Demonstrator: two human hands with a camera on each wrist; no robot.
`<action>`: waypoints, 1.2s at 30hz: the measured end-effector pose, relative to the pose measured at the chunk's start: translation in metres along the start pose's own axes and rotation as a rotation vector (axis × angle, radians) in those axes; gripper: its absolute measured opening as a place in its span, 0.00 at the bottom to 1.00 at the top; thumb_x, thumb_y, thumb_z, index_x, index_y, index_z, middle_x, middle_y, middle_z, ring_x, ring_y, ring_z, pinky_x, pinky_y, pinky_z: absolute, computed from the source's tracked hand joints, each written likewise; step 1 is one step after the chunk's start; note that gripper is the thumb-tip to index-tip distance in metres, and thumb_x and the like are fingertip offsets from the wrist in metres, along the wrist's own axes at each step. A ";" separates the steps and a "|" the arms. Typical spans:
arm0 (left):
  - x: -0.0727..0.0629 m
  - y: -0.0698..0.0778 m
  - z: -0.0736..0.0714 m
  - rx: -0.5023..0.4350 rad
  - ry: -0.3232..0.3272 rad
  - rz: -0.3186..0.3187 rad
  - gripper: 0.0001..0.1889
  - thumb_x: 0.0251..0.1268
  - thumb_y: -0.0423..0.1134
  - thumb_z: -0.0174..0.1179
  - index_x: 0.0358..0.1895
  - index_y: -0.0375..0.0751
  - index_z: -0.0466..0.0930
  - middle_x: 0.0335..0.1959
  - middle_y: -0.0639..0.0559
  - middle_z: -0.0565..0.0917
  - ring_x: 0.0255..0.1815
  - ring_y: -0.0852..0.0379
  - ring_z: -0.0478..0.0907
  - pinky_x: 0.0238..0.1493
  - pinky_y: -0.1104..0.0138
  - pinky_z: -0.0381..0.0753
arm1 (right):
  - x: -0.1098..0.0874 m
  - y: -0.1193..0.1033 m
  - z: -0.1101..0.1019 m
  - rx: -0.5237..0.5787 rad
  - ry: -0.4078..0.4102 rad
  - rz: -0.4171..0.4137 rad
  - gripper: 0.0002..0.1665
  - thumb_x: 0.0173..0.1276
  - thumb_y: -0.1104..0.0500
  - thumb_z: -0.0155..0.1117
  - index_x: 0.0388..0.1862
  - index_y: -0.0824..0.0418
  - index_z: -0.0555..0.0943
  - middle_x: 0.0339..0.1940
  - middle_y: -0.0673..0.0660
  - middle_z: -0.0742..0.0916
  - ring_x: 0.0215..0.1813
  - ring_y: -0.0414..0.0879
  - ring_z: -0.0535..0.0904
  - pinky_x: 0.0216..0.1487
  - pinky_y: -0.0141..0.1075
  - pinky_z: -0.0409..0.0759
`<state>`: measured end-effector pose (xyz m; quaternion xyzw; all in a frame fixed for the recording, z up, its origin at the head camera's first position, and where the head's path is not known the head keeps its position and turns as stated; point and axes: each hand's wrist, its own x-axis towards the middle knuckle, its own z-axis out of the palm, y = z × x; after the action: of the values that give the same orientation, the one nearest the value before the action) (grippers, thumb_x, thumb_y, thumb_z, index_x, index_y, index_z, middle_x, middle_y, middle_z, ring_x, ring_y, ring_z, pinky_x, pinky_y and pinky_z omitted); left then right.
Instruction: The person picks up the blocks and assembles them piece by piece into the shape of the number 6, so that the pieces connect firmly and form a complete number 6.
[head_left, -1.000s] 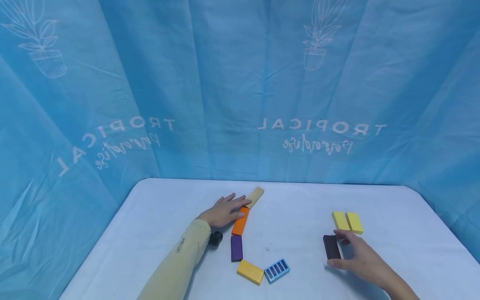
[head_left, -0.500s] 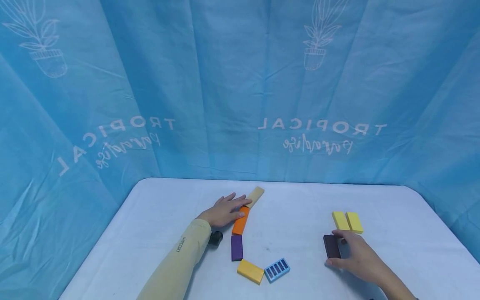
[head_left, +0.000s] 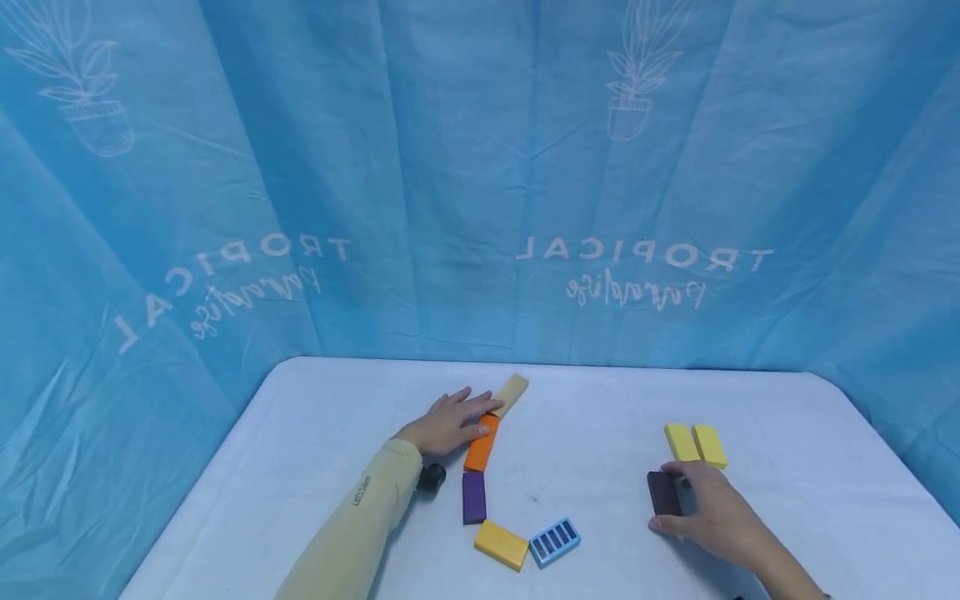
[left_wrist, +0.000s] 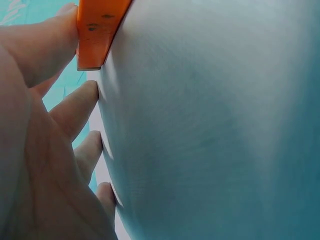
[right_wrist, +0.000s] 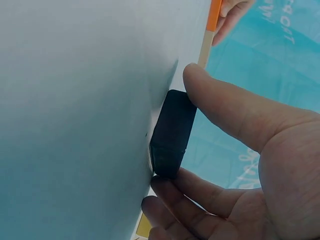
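My right hand [head_left: 667, 498] pinches a dark brown block [head_left: 663, 492] lying flat at the right of the white table [head_left: 585, 433]. In the right wrist view the thumb [right_wrist: 220, 100] presses one end of the dark block [right_wrist: 172, 132] and the fingers [right_wrist: 190, 190] press the other. My left hand [head_left: 467, 414] lies flat on the table, fingers straight, with its thumb against the orange block [head_left: 482, 447]. The left wrist view shows that thumb [left_wrist: 50, 40] on the edge of the orange block [left_wrist: 97, 30].
A curved row runs from a tan block [head_left: 511, 392] past the orange one to a purple block [head_left: 473, 497], a yellow block [head_left: 501, 543] and a blue striped block [head_left: 553, 540]. Two yellow blocks [head_left: 694, 443] lie side by side beyond the right hand. A blue curtain [head_left: 480, 183] surrounds the table.
The right hand's fingers have closed further over the dark brown block, which has barely shifted. The left hand has stayed where it was.
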<state>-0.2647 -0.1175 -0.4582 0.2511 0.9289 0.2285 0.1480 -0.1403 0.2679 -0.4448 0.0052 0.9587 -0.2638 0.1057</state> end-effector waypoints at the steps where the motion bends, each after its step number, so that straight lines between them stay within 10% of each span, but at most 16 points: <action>1: 0.000 0.000 0.000 -0.001 0.002 0.000 0.26 0.79 0.49 0.51 0.77 0.58 0.64 0.80 0.53 0.59 0.82 0.42 0.44 0.78 0.44 0.39 | 0.000 0.000 0.000 -0.002 -0.001 0.002 0.58 0.46 0.38 0.83 0.68 0.69 0.71 0.63 0.69 0.77 0.63 0.65 0.73 0.60 0.63 0.73; 36: -0.001 0.000 -0.001 0.000 0.002 0.020 0.26 0.79 0.48 0.51 0.77 0.57 0.64 0.80 0.52 0.59 0.82 0.42 0.45 0.78 0.44 0.40 | -0.006 -0.010 -0.004 0.024 0.066 -0.031 0.55 0.45 0.37 0.83 0.67 0.64 0.74 0.62 0.65 0.80 0.60 0.61 0.76 0.56 0.61 0.75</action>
<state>-0.2645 -0.1181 -0.4575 0.2600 0.9265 0.2302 0.1448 -0.1357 0.2613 -0.4347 0.0002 0.9584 -0.2767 0.0700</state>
